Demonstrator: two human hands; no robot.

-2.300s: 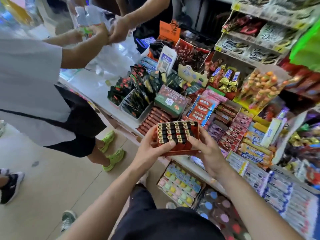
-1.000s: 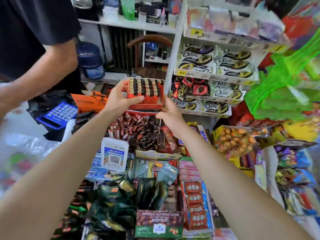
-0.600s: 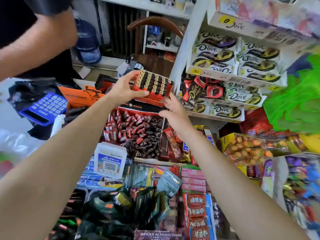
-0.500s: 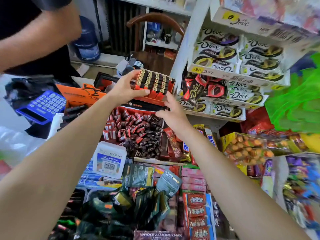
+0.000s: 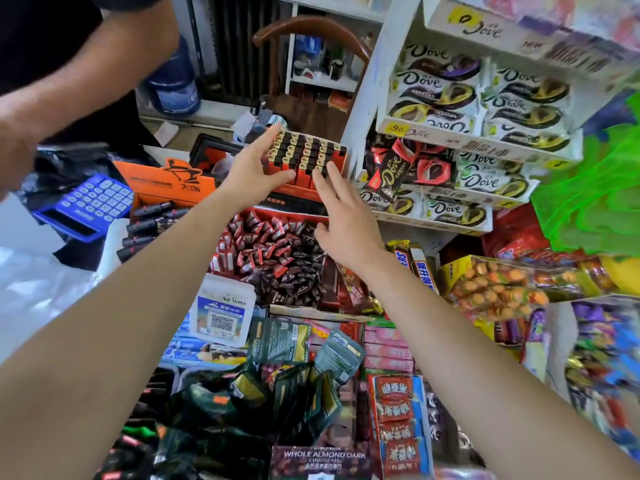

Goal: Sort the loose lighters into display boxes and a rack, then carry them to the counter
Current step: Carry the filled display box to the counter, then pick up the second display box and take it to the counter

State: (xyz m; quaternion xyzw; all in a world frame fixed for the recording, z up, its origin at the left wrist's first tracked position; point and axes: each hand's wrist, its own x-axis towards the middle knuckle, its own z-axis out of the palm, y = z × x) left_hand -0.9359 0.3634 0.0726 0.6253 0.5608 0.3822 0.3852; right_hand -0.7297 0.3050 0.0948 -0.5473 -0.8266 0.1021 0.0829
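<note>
**Q:** Progress?
**A:** One display box (image 5: 308,161), filled with black, gold-capped lighters (image 5: 304,150) in tight rows, sits at the counter's (image 5: 24,233) far edge, above the red sweets tray (image 5: 277,216). It is not yet released, and no rack is visible.

**Q:** Grip?
**A:** The left hand (image 5: 252,178) clasps the box's left end. The right hand (image 5: 346,216), fingers straight, touches its near face.

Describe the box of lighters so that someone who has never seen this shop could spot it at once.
Find the white rack of Dove chocolate on the right. Just left of its lower shelves, above the tray of wrapped chocolates, the left hand holds a red box. It alone carries upright rows of black, gold-topped lighters.
</note>
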